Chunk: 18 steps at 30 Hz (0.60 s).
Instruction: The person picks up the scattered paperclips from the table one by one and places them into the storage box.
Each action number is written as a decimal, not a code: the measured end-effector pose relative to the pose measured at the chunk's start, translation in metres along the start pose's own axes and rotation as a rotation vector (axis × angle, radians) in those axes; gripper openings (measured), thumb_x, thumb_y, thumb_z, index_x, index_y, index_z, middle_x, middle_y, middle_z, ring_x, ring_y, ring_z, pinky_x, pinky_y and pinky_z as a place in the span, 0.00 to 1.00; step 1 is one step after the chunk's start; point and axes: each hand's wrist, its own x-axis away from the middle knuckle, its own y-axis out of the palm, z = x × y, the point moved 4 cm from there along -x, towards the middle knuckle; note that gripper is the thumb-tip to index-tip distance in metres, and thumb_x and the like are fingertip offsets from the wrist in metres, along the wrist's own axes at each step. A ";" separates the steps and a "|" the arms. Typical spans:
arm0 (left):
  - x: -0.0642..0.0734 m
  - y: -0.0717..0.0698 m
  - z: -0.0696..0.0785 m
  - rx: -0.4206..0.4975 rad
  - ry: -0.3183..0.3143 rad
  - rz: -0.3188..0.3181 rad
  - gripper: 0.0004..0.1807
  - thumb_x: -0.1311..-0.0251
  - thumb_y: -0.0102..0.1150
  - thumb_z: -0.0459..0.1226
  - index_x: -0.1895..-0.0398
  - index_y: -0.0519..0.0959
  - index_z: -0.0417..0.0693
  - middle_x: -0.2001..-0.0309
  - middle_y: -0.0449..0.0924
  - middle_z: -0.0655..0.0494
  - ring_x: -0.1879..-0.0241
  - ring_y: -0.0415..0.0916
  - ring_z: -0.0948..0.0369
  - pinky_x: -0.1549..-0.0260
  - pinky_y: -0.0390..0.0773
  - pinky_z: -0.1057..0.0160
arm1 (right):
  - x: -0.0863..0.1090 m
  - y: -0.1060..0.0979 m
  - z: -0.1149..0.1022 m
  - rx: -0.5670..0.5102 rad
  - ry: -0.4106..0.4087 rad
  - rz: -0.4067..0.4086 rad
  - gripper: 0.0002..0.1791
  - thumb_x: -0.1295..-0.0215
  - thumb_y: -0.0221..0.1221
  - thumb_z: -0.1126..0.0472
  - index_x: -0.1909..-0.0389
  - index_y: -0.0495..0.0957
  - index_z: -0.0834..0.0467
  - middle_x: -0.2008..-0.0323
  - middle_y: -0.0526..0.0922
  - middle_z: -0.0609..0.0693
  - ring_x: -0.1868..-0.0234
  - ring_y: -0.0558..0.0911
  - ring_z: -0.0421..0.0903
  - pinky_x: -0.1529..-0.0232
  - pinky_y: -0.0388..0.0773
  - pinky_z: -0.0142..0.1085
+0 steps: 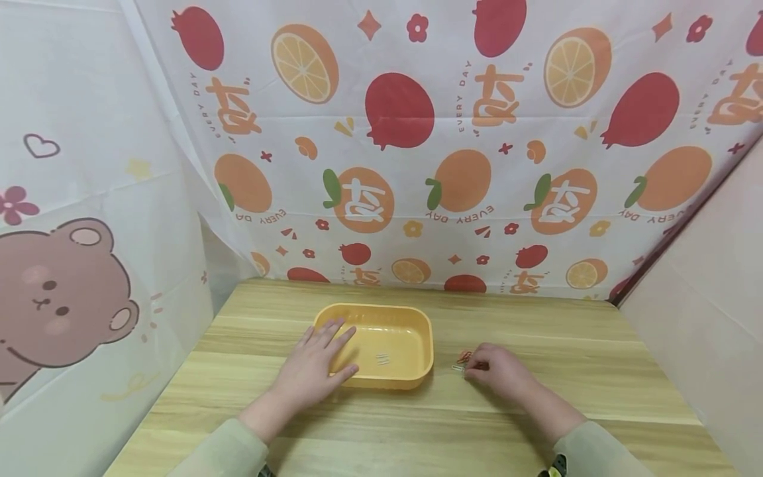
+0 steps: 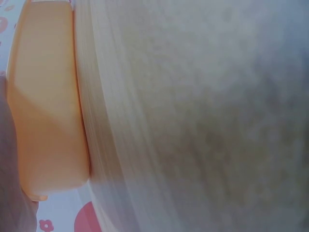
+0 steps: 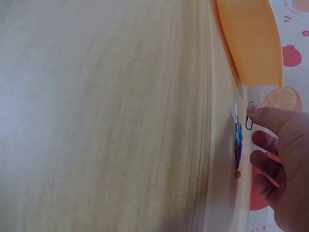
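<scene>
My right hand (image 1: 503, 372) pinches a green paper clip (image 3: 248, 123) between thumb and finger, its other fingers loosely curled. Right beside that clip is a small pile of coloured paper clips (image 3: 238, 145), with a white one at its end. My left hand (image 1: 310, 372) lies over the left side of a yellow plastic tray (image 1: 387, 383), fingers spread across the rim. Several pale paper clips (image 1: 383, 359) lie in a row on the tray's floor. In the left wrist view only a strip of that hand (image 2: 14, 193) shows beside the tray's outer wall.
Both hands work over a wood-grain table (image 1: 381, 430). A fruit-printed cloth (image 1: 417, 165) hangs behind its far edge. On the left is a white cloth with a bear print (image 1: 65, 298), and a plain pale panel (image 1: 703, 318) stands on the right.
</scene>
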 end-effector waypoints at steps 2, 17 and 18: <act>0.000 0.000 0.000 0.001 -0.003 -0.004 0.40 0.36 0.55 0.62 0.25 0.63 0.58 0.24 0.58 0.50 0.26 0.54 0.49 0.28 0.48 0.41 | -0.001 -0.001 0.001 -0.007 0.011 0.002 0.03 0.41 0.70 0.57 0.71 0.85 0.44 0.68 0.77 0.32 0.64 0.77 0.33 0.58 0.80 0.35; 0.001 0.001 -0.001 0.016 -0.012 -0.014 0.40 0.35 0.51 0.64 0.25 0.63 0.59 0.24 0.57 0.51 0.25 0.52 0.50 0.27 0.45 0.43 | -0.008 -0.007 0.001 -0.081 0.084 0.056 0.03 0.39 0.69 0.53 0.70 0.86 0.46 0.69 0.78 0.33 0.67 0.75 0.37 0.67 0.75 0.31; 0.001 0.001 -0.001 0.018 -0.012 -0.013 0.40 0.35 0.52 0.64 0.25 0.63 0.59 0.24 0.57 0.51 0.25 0.52 0.50 0.27 0.45 0.43 | -0.009 -0.008 0.001 -0.085 0.088 0.063 0.04 0.39 0.68 0.52 0.70 0.87 0.46 0.69 0.78 0.33 0.68 0.75 0.37 0.67 0.75 0.31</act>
